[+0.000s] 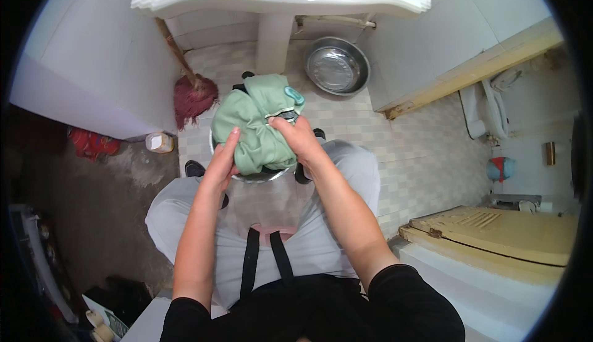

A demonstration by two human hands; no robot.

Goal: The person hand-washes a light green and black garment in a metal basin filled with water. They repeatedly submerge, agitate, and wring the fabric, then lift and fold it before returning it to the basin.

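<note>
A bunched light green cloth garment [262, 129] rests over a round metal basin [262, 177] on the floor between my feet. My left hand [222, 161] grips its near left side, thumb up along the cloth and fingers partly hidden. Around its right side closes my right hand [298, 138], the thumb pressed on top. Beside that thumb shows a dark striped patch [286, 116], too small to make out. A teal oval [294, 95] lies on the garment's far right part; whether it is printed or separate I cannot tell. Most of the basin is covered.
Beyond the garment stands a white pedestal sink [274, 42]. An empty metal basin [336, 66] sits to its right, a dark red mop [195, 98] to its left. A white tub [159, 143] is by the left wall. At right are a yellowish door [500, 231] and a toilet [488, 110].
</note>
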